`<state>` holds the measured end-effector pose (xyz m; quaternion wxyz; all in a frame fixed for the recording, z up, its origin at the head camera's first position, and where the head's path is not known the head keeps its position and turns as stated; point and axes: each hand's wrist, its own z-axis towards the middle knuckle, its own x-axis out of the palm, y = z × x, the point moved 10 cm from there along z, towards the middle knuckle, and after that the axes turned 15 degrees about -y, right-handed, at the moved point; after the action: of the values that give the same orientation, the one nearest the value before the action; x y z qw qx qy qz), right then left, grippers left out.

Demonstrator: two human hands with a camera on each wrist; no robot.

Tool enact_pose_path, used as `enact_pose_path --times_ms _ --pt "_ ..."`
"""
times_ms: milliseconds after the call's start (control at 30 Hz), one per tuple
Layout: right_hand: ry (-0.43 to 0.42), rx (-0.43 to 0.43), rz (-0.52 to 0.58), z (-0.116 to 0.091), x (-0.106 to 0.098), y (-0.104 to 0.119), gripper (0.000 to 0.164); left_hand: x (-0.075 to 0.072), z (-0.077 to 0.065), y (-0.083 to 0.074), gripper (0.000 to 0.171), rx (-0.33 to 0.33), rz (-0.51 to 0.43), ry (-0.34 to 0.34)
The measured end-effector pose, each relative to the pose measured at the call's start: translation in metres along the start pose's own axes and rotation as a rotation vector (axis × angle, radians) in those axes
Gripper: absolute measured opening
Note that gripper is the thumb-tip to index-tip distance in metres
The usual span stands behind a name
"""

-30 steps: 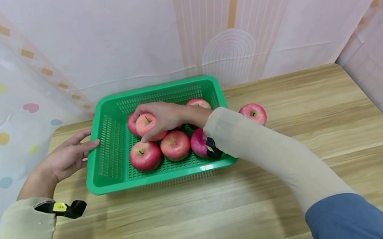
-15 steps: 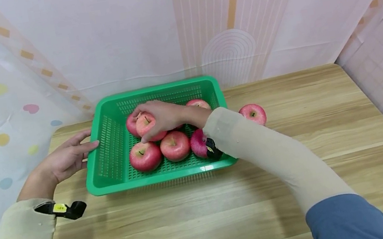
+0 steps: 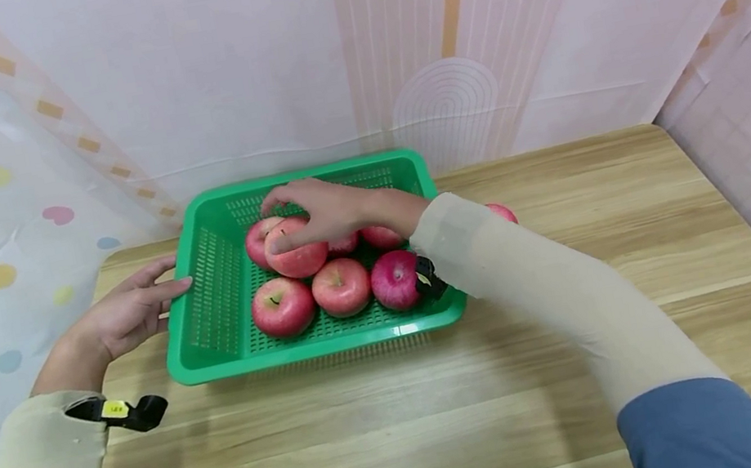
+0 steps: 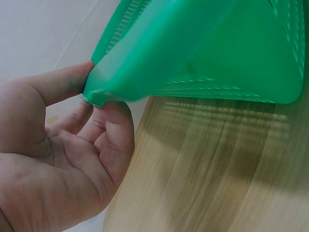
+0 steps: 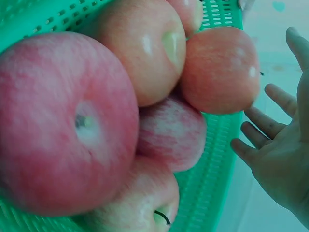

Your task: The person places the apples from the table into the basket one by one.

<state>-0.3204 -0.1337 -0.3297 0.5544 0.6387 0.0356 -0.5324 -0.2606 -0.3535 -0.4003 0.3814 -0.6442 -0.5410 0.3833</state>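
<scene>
A green plastic basket (image 3: 313,352) holds several red apples. My left hand (image 3: 128,313) grips the basket's left rim, thumb above and fingers curled beneath, as the left wrist view shows on the rim (image 4: 130,72). Over the basket, my right hand (image 3: 337,206) has its fingers spread. Just under its thumb sits a paler apple (image 3: 301,259), resting on top of the others. In the right wrist view, the right hand (image 5: 282,145) stands beside an apple (image 5: 222,70) without gripping it. Its wrist partly covers the apples at the basket's right.
The basket stands on a wooden table (image 3: 379,432), near its back edge. Right of the basket, another apple (image 3: 503,211) lies on the table, mostly hidden by the right sleeve (image 3: 543,297). A patterned sheet (image 3: 243,66) hangs behind and at the sides.
My right hand has let go of the top apple, its fingers opening and lifting slightly up and right. The apple stays on the pile. My left hand keeps its place on the rim.
</scene>
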Motion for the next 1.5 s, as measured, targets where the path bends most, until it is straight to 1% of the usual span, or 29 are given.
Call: enact_pose_path --times_ms 133,267,433,667,867,967,1267,1500 --pt "0.019 0.019 -0.022 -0.003 -0.008 0.001 0.07 0.0 -0.001 0.0 0.03 0.002 -0.003 0.005" --pt "0.041 0.032 -0.053 -0.01 -0.017 0.003 0.071 0.001 -0.002 -0.001 0.03 0.011 -0.009 0.012" --pt "0.066 0.007 -0.058 -0.019 -0.023 0.01 0.072 0.002 -0.001 -0.001 0.03 0.011 -0.011 0.015" --pt "0.07 -0.025 -0.057 -0.033 -0.036 0.019 0.07 0.001 0.0 0.0 0.03 0.0 0.009 0.002" --pt "0.07 -0.03 -0.062 -0.045 -0.046 0.023 0.069 0.0 0.001 -0.001 0.03 0.007 -0.017 0.017" --pt "0.071 -0.034 -0.077 -0.049 -0.048 0.021 0.069 0.001 0.001 -0.001 0.029 0.006 -0.026 0.021" --pt "0.065 -0.029 -0.09 -0.061 -0.055 0.011 0.068 0.002 0.002 0.0 0.03 0.003 -0.013 0.016" --pt "0.056 0.011 -0.102 -0.075 -0.061 0.001 0.067 0.002 0.002 0.001 0.03 -0.007 -0.006 0.005"
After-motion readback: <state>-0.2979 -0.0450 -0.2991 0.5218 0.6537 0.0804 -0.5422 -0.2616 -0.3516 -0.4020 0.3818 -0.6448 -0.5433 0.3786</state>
